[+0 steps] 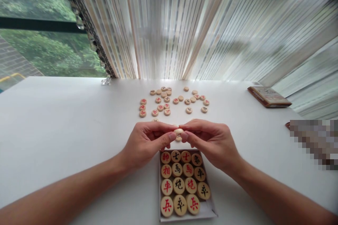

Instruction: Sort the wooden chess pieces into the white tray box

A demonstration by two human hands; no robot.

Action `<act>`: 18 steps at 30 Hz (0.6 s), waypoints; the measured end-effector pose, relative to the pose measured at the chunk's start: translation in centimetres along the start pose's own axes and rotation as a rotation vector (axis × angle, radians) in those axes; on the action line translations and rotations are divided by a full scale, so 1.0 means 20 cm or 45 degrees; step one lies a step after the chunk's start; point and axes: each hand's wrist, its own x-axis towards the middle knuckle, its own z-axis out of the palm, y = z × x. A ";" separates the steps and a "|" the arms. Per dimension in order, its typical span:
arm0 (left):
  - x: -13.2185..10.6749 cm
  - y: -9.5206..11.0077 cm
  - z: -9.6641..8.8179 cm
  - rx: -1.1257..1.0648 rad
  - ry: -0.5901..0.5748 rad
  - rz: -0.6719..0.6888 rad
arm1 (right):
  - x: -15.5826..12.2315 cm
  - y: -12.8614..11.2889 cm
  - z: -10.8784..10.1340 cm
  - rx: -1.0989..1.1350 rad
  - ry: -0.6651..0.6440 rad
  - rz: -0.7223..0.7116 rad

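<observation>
My left hand [146, 142] and my right hand [210, 140] meet just above the far end of a shallow white box [208, 211]. Both pinch one round wooden chess piece [179, 131] between thumbs and fingertips, edge toward me. A second piece shows just under it. The box holds several wooden discs [179, 184] laid flat in rows, marked with red or black characters.
Several more loose chess pieces [173, 101] lie scattered on the white table [66, 123] beyond my hands. A brown flat box [269, 97] sits at the far right. A striped curtain and a window close the table's far edge. A blurred patch covers the right side.
</observation>
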 end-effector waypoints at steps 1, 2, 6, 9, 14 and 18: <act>0.00 0.00 0.00 0.002 0.009 0.004 | 0.00 0.00 0.00 -0.018 0.013 0.001; 0.00 0.00 0.01 0.006 0.017 0.006 | 0.00 0.01 0.00 -0.034 0.024 0.007; -0.01 0.00 0.02 0.014 0.038 0.016 | 0.00 0.01 0.00 -0.022 0.042 0.078; -0.01 0.00 0.03 0.027 0.029 0.051 | 0.00 0.00 0.00 0.036 0.016 0.138; -0.01 0.01 0.02 0.034 -0.027 0.029 | 0.01 -0.01 -0.01 0.152 -0.036 0.241; -0.01 0.01 0.01 0.026 -0.008 -0.048 | 0.02 0.00 0.00 0.242 -0.042 0.279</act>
